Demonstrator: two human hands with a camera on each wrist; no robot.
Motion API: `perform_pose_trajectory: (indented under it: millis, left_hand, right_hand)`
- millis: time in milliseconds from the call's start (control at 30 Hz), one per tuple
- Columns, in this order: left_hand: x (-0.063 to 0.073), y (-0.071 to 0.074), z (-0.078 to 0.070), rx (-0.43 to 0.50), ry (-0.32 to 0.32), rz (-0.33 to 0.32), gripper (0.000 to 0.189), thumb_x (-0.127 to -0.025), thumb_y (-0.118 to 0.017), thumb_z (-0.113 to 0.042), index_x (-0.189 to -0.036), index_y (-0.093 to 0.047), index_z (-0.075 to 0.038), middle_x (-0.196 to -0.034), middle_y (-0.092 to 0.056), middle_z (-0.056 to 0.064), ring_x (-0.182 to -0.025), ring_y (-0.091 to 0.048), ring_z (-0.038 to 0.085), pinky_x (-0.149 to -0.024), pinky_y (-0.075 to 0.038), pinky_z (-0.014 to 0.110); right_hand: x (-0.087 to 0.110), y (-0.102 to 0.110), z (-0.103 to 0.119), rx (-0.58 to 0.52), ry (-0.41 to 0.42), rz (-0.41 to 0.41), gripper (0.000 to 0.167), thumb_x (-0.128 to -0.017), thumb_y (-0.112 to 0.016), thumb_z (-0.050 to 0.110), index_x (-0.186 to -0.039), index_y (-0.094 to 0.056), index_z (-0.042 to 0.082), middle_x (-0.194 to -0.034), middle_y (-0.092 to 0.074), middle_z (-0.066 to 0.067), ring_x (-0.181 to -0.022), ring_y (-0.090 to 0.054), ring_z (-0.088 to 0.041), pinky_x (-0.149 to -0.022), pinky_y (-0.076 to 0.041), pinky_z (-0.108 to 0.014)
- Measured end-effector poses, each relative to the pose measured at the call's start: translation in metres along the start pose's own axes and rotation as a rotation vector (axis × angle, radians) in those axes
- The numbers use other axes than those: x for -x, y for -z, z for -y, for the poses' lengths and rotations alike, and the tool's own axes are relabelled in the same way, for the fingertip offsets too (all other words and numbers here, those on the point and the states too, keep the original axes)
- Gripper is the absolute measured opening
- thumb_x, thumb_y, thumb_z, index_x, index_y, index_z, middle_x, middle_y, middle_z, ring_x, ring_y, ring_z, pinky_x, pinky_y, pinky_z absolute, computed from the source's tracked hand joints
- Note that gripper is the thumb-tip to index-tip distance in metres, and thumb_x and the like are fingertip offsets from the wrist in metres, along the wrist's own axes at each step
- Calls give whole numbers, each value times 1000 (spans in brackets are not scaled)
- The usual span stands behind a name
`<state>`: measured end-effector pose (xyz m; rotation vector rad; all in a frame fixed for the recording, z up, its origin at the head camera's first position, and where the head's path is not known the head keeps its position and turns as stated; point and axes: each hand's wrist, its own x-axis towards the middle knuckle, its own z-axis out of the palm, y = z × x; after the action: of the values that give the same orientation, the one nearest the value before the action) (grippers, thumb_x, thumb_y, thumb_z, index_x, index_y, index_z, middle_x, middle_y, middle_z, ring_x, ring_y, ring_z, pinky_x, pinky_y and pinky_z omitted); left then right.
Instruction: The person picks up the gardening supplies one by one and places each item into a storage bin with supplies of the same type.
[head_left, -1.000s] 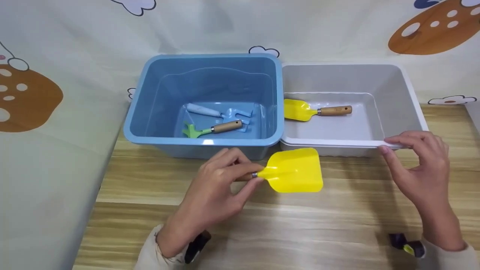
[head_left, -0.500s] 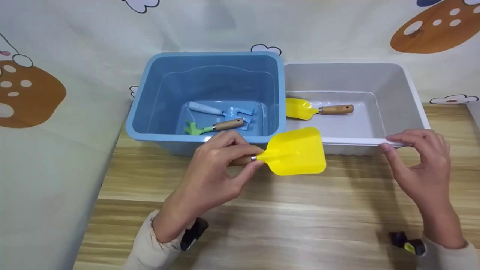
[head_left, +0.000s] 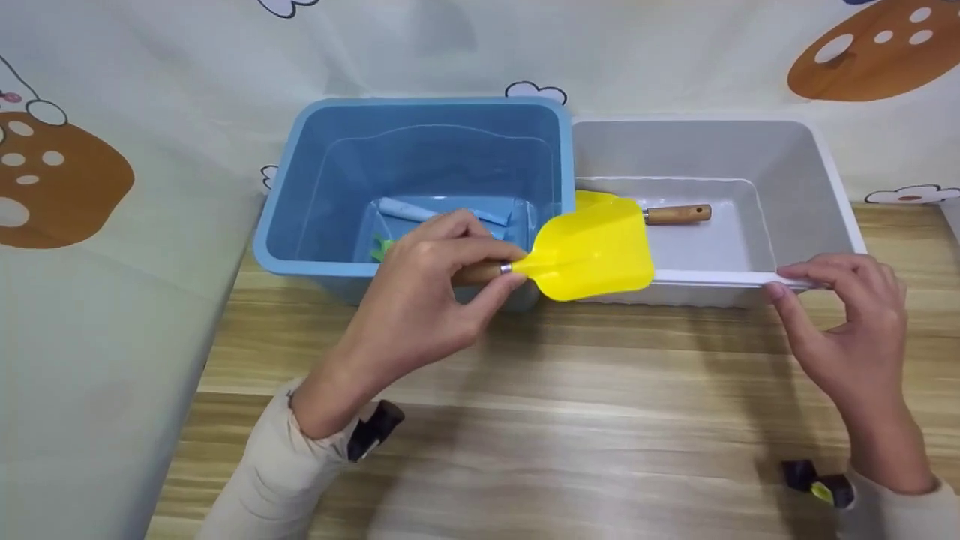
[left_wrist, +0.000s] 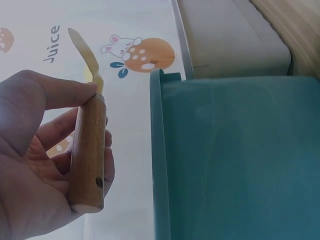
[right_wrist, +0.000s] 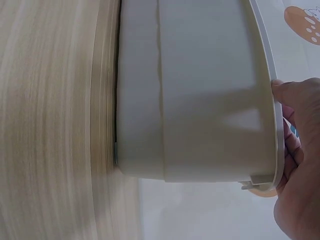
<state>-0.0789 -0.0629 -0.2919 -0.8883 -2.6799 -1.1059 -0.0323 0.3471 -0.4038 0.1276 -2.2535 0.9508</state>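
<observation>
My left hand [head_left: 427, 289] grips a yellow shovel [head_left: 592, 251] by its wooden handle [left_wrist: 89, 152], thumb and forefinger near the metal collar. The blade points right, above the front rims where the two bins meet. With thumb and fingers my right hand [head_left: 851, 322] pinches the front rim of the grey-white bin [head_left: 697, 279] near its right corner. Inside that bin lies another yellow shovel [head_left: 679, 215], its blade mostly hidden behind the held one. In the blue bin [head_left: 300, 268] are a light blue hand fork [head_left: 405, 210] and a green tool [head_left: 379, 247], both partly covered by my left hand.
The bins stand side by side, touching, on a wood-grain table [head_left: 585, 420]. A white cloth [head_left: 187, 67] printed with orange fruit shapes and clouds hangs behind and at the left. A dark strap piece [head_left: 375, 429] sits at my left wrist.
My left hand has lifted the yellow shovel away from me, from in front of the bins to above their front rims. The right hand has stayed on the grey-white bin's rim.
</observation>
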Motion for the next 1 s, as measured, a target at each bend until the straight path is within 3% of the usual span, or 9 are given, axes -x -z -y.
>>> perform_pose_trajectory:
  millis: [333, 533, 800, 1000]
  left_hand:
    - [-25, 14, 7, -21, -12, 24, 19, -96, -78, -19, -114, -83, -12, -96, -68, 2, -92, -64, 9, -79, -58, 22]
    - [-38, 26, 9, -63, -34, -16, 19, -97, -78, -19, -112, -83, -9, -94, -69, 5, -87, -63, 12, -76, -55, 25]
    - [-50, 18, 0, -126, -34, -41, 22, -99, -76, -21, -116, -82, -9, -97, -69, 5, -87, -57, 17, -77, -47, 30]
    - [-62, 16, -4, -101, -42, -12, 23, -99, -75, -21, -117, -81, -8, -97, -69, 7, -89, -59, 18, -78, -51, 29]
  right_hand:
    - [-3, -1, 6, 0, -1, 0, 21, -83, -84, 3, -98, -76, -10, -110, -57, 37, -109, -46, 15, -103, -25, -20]
    - [-5, -1, 9, -16, 10, -7, 21, -84, -84, 4, -96, -76, -11, -108, -58, 36, -108, -47, 15, -101, -24, -21]
    - [-6, 2, 6, 10, 9, 10, 20, -84, -83, 2, -98, -76, -10, -110, -56, 38, -109, -44, 15, -102, -23, -21]
    - [-4, 1, 6, 5, 16, 9, 21, -83, -84, 5, -97, -76, -9, -110, -57, 37, -110, -45, 16, -101, -23, -20]
